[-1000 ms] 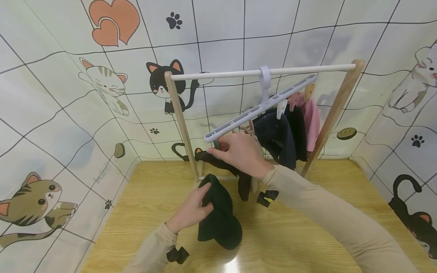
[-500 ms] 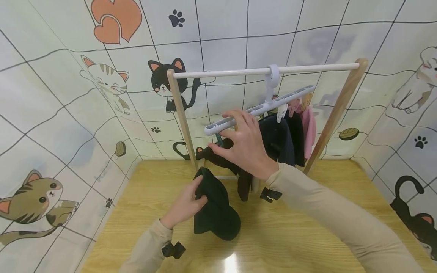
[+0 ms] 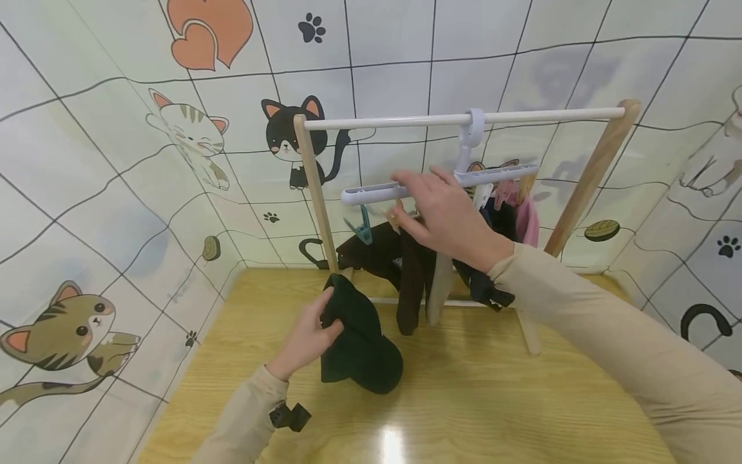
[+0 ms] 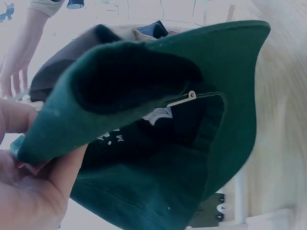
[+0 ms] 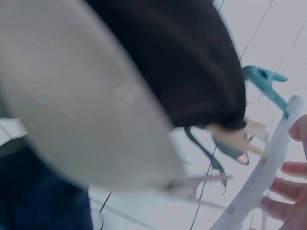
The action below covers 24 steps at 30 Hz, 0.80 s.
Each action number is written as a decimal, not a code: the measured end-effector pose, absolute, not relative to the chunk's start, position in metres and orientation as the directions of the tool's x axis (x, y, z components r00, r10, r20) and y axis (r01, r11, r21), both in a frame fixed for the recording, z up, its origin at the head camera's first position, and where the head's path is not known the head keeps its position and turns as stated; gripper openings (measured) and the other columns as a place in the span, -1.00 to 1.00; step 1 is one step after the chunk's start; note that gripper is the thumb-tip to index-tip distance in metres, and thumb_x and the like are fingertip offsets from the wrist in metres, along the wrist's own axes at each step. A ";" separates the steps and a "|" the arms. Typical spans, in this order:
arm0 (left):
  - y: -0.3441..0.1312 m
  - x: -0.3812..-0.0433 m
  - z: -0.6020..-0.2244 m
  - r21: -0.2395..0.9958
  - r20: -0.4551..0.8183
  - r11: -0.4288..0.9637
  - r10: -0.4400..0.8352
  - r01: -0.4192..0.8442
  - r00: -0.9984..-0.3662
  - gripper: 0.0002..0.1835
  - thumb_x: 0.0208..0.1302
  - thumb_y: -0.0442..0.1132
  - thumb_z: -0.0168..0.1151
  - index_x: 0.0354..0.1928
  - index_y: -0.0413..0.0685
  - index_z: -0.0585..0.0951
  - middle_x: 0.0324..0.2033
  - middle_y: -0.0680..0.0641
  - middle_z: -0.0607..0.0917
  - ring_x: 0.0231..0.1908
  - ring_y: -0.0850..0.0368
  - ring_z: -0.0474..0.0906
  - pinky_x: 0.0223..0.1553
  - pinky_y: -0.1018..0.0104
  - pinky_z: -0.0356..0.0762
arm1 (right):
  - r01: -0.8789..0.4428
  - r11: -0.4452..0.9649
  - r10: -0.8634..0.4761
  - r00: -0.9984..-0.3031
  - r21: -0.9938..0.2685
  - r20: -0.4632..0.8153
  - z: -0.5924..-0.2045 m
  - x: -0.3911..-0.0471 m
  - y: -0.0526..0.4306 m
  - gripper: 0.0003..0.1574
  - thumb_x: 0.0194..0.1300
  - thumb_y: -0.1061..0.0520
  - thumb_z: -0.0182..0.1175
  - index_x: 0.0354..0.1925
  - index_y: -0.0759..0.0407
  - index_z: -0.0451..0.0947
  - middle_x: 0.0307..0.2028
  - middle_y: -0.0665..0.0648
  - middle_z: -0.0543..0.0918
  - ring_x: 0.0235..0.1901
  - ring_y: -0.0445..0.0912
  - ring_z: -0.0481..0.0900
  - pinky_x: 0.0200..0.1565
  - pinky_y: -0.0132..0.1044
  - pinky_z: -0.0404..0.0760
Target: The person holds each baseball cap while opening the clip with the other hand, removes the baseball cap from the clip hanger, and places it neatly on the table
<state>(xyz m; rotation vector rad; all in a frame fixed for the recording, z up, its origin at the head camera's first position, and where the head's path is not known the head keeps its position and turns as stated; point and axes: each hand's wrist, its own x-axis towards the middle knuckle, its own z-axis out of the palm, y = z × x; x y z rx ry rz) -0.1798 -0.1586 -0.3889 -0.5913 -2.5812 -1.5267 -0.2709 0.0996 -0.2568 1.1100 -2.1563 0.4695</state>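
Observation:
My left hand (image 3: 307, 338) pinches the edge of a dark green baseball cap (image 3: 353, 348) between thumb and fingers. In the left wrist view the green cap (image 4: 144, 191) faces me with its hollow inside and its curved brim to the right. My right hand (image 3: 449, 216) grips the bar of a white clip hanger (image 3: 373, 194), fingers over the top and thumb in front. At the bar's left end hangs a teal clothespin (image 3: 363, 227) with nothing in it. Beside it, a dark brown cap (image 3: 379, 248) and a beige cap (image 5: 91, 96) hang from pegs.
The hanger hooks on the white rail (image 3: 394, 122) of a small wooden-legged rack (image 3: 315, 187). Navy, black and pink items (image 3: 526, 222) hang at its right end from white, pink and orange pegs. A wood-grain tabletop (image 3: 440, 399) lies below, with a cat-print backdrop (image 3: 232, 212) behind.
The hanger bar has swung round, its left end moving back, closer to parallel with the rail. My right hand has shifted from the teal clothespin onto the bar. The green cap has moved slightly up and left.

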 end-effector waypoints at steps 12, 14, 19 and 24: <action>-0.173 -0.183 -0.429 0.900 0.258 0.260 0.324 0.348 -0.910 -0.46 0.22 -0.65 0.00 0.26 -0.29 0.39 0.06 -0.29 0.52 0.01 -0.19 0.51 -0.16 0.22 0.59 | -0.759 0.648 -0.647 -0.507 0.061 0.569 -0.262 -0.291 0.125 -0.31 0.41 -0.06 0.10 0.38 0.20 0.26 0.22 0.29 0.44 0.19 0.21 0.38 0.22 0.12 0.24; -0.176 -0.181 -0.437 0.911 0.251 0.238 0.325 0.336 -0.912 -0.49 0.22 -0.66 -0.02 0.23 -0.32 0.39 0.05 -0.31 0.51 0.00 -0.22 0.52 -0.15 0.19 0.59 | -0.760 0.646 -0.653 -0.496 0.078 0.573 -0.263 -0.292 0.125 -0.31 0.40 -0.05 0.11 0.37 0.21 0.27 0.23 0.28 0.44 0.19 0.21 0.38 0.21 0.11 0.26; -0.184 -0.172 -0.451 0.927 0.212 0.256 0.250 0.276 -0.945 -0.56 0.16 -0.67 -0.04 0.10 -0.33 0.42 -0.05 -0.25 0.51 -0.06 -0.12 0.49 -0.13 0.20 0.55 | -0.741 0.668 -0.647 -0.530 0.073 0.549 -0.262 -0.293 0.127 -0.36 0.44 -0.03 0.06 0.37 0.20 0.29 0.23 0.27 0.44 0.20 0.20 0.36 0.23 0.09 0.23; -0.192 -0.165 -0.458 0.951 0.095 0.276 0.162 0.137 -0.982 -0.55 0.20 -0.58 0.03 0.15 -0.25 0.37 -0.03 -0.20 0.55 -0.04 -0.04 0.50 -0.07 0.21 0.50 | -0.715 0.699 -0.624 -0.595 0.021 0.507 -0.260 -0.293 0.131 -0.41 0.49 0.00 -0.02 0.39 0.15 0.28 0.25 0.24 0.43 0.23 0.20 0.33 0.26 0.09 0.17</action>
